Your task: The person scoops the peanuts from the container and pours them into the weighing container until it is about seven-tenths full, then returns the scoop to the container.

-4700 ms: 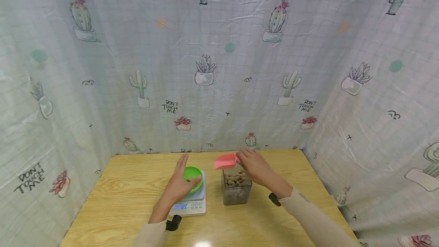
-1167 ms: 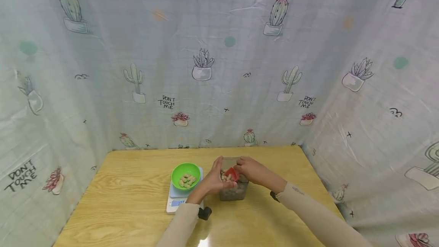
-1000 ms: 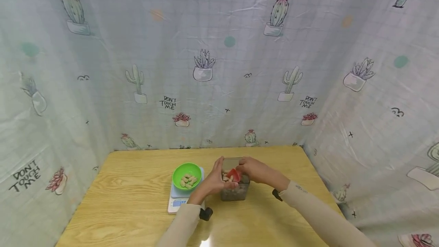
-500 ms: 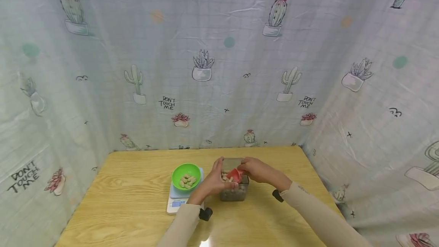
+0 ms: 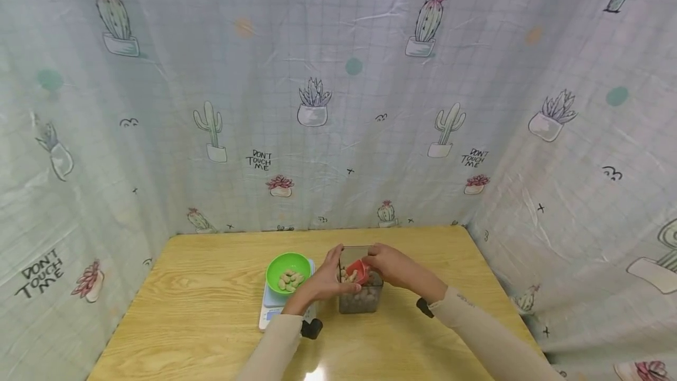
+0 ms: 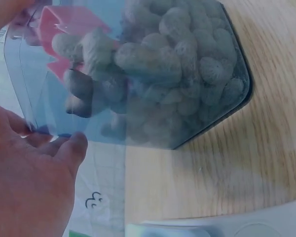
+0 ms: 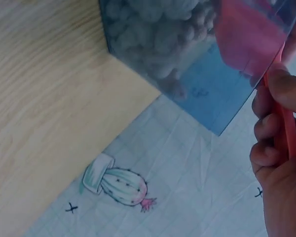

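Note:
A clear, dark-tinted plastic container (image 5: 361, 303) holds many unshelled peanuts (image 6: 153, 64). My left hand (image 5: 324, 282) grips its left side near the rim, thumb along the front and fingers toward the back corner. My right hand (image 5: 394, 266) holds the handle of a pink-red scoop (image 5: 357, 272), its fingers wrapped round it in the right wrist view. The scoop's bowl is down inside the container, among the peanuts, several of which lie at its mouth. To the left, a green bowl (image 5: 274, 272) with several peanuts stands on a kitchen scale (image 5: 271, 301).
My left forearm covers part of the scale's front and its display. Everything stands on a wooden table (image 5: 211, 287), with a cactus-print curtain (image 5: 338, 151) hanging behind and at both sides. Wrist cameras (image 5: 312, 328) are strapped to both arms.
My left hand has gone from beside the green bowl to the container. The scoop, earlier raised over the container, is now down inside it. Lately it has shifted only slightly among the peanuts.

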`<state>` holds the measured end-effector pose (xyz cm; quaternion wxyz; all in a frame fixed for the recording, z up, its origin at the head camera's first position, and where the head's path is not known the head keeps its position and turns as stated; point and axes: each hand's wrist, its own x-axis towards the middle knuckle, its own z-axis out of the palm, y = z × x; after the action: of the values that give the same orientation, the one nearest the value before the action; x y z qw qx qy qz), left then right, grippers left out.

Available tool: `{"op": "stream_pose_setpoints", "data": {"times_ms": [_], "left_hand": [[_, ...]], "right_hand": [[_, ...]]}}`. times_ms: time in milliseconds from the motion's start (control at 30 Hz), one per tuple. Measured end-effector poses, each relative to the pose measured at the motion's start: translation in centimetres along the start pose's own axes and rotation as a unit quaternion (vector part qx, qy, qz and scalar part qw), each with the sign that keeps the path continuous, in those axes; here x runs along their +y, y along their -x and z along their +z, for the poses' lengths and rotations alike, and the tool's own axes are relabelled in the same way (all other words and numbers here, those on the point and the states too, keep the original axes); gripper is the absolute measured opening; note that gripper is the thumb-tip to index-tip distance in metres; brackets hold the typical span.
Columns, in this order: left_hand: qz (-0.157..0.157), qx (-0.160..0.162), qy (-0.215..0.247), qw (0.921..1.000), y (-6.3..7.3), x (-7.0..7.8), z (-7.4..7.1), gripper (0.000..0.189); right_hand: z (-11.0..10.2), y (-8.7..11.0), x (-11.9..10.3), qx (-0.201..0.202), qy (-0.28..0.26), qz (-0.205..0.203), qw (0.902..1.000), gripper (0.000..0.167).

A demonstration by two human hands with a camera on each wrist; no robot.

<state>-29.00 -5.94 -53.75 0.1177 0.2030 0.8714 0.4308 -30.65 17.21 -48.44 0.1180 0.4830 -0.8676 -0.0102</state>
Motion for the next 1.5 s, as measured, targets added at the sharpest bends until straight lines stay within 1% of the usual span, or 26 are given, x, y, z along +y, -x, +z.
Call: {"op": "stream_pose_setpoints", "data": {"times_ms": [67, 200, 267, 367, 533, 700, 800, 900, 1033, 1100, 1200, 1300, 1500], "left_hand": [[-0.001, 0.001, 0.003, 1.0, 0.0, 0.1, 0.0, 0.116], [-0.005, 0.004, 0.012, 0.9999, 0.0, 0.0, 0.0, 0.117], [-0.009, 0.004, 0.015, 0.9998, 0.1, 0.0, 0.1, 0.117], [-0.008, 0.008, 0.021, 0.9997, 0.1, -0.1, 0.1, 0.118], [-0.007, 0.015, 0.025, 0.9995, 0.3, 0.0, 0.2, 0.117], [-0.008, 0.02, 0.023, 0.9995, 0.4, -0.1, 0.2, 0.116], [-0.005, 0.017, 0.025, 0.9995, 0.4, 0.0, 0.3, 0.117], [-0.007, 0.015, 0.028, 0.9995, 0.4, 0.1, 0.4, 0.118], [-0.004, 0.02, 0.028, 0.9994, 0.2, 0.1, 0.4, 0.117], [-0.001, 0.02, 0.028, 0.9994, 0.2, 0.1, 0.5, 0.116], [-0.001, 0.02, 0.028, 0.9994, 0.2, 0.1, 0.5, 0.117], [0.001, 0.02, 0.032, 0.9993, 0.2, 0.1, 0.5, 0.118], [0.003, 0.019, 0.036, 0.9992, 0.4, 0.0, 0.5, 0.12]], "right_hand": [[0.0, 0.1, -0.1, 0.002, -0.007, 0.009, 0.9999, 0.009], [0.1, 0.6, 0.1, -0.005, -0.059, 0.046, 0.9972, 0.012], [0.3, 0.9, 0.2, -0.004, -0.081, 0.058, 0.995, 0.013], [0.8, 1.4, 0.2, 0.003, -0.09, 0.073, 0.9933, 0.015], [1.7, 2.3, 0.3, 0.031, -0.096, 0.111, 0.9887, 0.019], [2.5, 2.9, 0.3, 0.063, -0.118, 0.124, 0.9833, 0.023], [2.8, 3.2, 0.2, 0.083, -0.131, 0.133, 0.979, 0.024], [3.1, 3.1, 0.1, 0.096, -0.134, 0.129, 0.9779, 0.022], [3.2, 2.8, 0.1, 0.116, -0.122, 0.114, 0.979, 0.02], [3.2, 2.7, 0.1, 0.122, -0.118, 0.114, 0.9788, 0.019], [3.1, 2.7, 0.1, 0.119, -0.125, 0.123, 0.9772, 0.02], [3.2, 2.9, 0.0, 0.119, -0.143, 0.14, 0.9726, 0.022], [3.8, 3.3, -0.3, 0.137, -0.171, 0.173, 0.9603, 0.022]]}}
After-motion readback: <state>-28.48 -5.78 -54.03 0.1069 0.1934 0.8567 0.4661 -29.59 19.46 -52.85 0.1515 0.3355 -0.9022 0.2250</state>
